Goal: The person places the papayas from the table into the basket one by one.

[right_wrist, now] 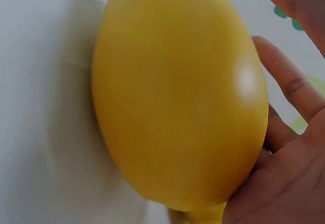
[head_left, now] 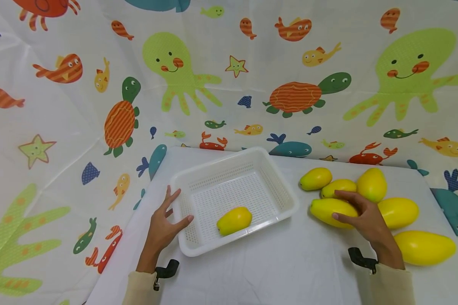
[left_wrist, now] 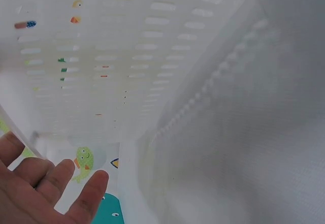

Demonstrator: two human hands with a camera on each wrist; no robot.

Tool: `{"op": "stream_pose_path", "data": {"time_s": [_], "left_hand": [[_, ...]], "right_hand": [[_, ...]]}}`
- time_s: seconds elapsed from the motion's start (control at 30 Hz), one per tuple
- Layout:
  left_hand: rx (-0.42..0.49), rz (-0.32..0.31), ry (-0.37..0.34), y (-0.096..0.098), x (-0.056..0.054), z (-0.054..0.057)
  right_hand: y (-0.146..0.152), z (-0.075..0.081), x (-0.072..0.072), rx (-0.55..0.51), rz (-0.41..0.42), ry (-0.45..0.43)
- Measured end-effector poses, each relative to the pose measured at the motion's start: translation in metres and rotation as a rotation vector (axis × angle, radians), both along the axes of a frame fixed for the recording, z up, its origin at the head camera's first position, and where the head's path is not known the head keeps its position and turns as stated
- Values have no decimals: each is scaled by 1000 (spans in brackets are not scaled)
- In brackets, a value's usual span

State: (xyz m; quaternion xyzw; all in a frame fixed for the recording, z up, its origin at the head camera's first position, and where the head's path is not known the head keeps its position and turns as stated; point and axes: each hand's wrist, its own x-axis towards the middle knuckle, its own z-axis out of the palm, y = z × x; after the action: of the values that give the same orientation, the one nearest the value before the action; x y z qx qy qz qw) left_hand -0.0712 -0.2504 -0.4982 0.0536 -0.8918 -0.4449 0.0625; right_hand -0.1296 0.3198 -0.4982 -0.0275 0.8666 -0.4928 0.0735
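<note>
A white perforated plastic basket stands on the table with one yellow papaya lying inside near its front wall. At the basket's left rim is my left hand, fingers spread and fairly straight, thumb overlapping the rim. In the left wrist view, the fingers appear beside the basket's slotted wall. My right hand reaches round a papaya with a greenish tip, thumb on the near side and fingers on the far side. The right wrist view shows this papaya large, with fingers along its right side.
More papayas lie close around the right hand: two small ones behind it, an upright-looking one, and larger ones to the right. A white cloth covers the table. A sea-animal printed curtain borders the back and left.
</note>
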Motion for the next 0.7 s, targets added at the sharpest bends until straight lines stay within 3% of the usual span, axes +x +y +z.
{"op": "stream_pose_path", "data": {"time_s": [0.47, 0.7], "left_hand": [[-3, -2, 6, 0, 0, 0], [0, -5, 11, -1, 0, -1]], "right_hand": [[0, -12, 7, 38, 75, -28], [-2, -13, 10, 70, 93, -94]]}}
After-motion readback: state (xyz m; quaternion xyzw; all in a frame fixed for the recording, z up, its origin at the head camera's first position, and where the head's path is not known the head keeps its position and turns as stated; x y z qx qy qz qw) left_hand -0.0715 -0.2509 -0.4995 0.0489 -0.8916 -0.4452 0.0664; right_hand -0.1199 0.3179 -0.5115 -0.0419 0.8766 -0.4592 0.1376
